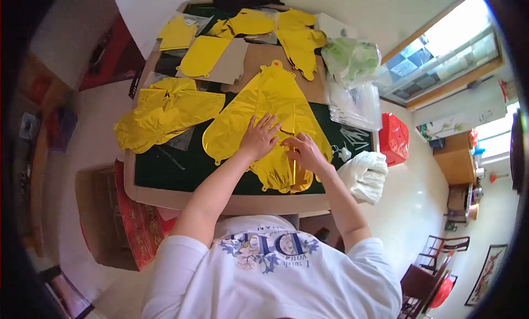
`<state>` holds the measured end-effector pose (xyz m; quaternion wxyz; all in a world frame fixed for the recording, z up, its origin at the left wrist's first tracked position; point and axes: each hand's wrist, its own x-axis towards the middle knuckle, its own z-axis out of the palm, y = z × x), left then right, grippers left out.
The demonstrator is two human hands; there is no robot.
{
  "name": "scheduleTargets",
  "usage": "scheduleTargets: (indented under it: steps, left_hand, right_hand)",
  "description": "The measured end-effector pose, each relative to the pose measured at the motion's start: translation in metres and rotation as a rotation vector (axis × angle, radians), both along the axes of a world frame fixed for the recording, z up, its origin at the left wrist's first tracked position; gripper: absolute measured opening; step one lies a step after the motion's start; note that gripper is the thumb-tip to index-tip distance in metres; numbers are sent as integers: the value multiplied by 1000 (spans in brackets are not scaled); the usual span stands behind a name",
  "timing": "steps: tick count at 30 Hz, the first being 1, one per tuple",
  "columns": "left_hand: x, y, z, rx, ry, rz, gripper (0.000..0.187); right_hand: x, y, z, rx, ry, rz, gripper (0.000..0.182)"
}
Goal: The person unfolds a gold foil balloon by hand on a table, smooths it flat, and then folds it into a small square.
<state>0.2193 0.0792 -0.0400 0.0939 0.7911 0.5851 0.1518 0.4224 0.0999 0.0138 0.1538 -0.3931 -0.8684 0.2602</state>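
A large shiny yellow foil sheet (270, 101) with small tabs on its edge lies on the dark green table top (157, 170), its lower part creased. My left hand (261, 138) rests flat on the middle of the foil, fingers spread. Just to its right, my right hand (303, 152) has its fingers bent together at a fold of the foil near the lower right part. That fold stands up a little between the fingers and the table. My right fingertips are partly hidden by the hand itself.
More yellow foil pieces lie at the left (165, 112) and along the back (201, 55). Clear plastic bags (355, 104), a green-white bag (352, 60), a white cloth bundle (366, 178) and white strips (354, 137) are at the right. A red stool (394, 140) stands beyond.
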Motion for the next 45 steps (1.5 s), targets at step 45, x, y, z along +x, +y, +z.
scheduleTargets:
  steps: [45]
  left_hand:
    - [-3, 7, 10, -57, -13, -22, 60]
  right_hand:
    - [20, -56, -16, 241, 58, -5, 44]
